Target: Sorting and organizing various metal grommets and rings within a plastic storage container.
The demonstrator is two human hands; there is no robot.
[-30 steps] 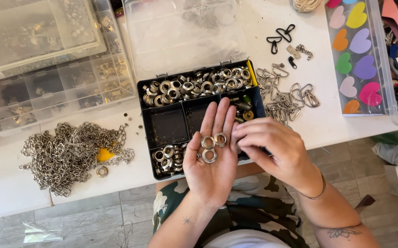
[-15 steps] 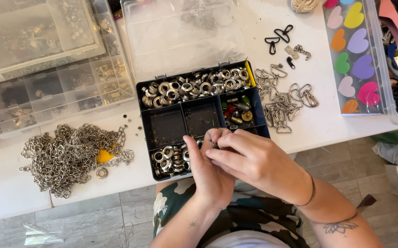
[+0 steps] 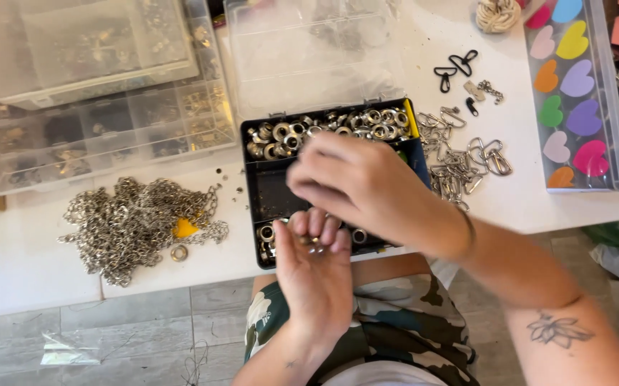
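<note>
My left hand (image 3: 317, 279) is cupped palm up at the table's near edge, with its fingers curled over a few silver metal rings (image 3: 314, 245). My right hand (image 3: 359, 186) is blurred and hovers over the open black compartment box (image 3: 266, 189), fingers pointing left. Whether it carries a ring is hidden. The box's back row is full of silver eyelets (image 3: 288, 136), and more eyelets lie in its near left compartment (image 3: 265, 234).
A pile of silver chain (image 3: 134, 225) with a yellow piece (image 3: 184, 229) and a loose ring (image 3: 179, 253) lies to the left. Clear organiser boxes (image 3: 102, 93) stand behind it. To the right are silver snap hooks (image 3: 467, 164), black hooks (image 3: 452, 68) and a box of coloured hearts (image 3: 570, 93).
My left palm, flat with three rings a second ago, has curled shut around them. My right hand came onto it, then lifted and moved up over the box. The view shifted slightly.
</note>
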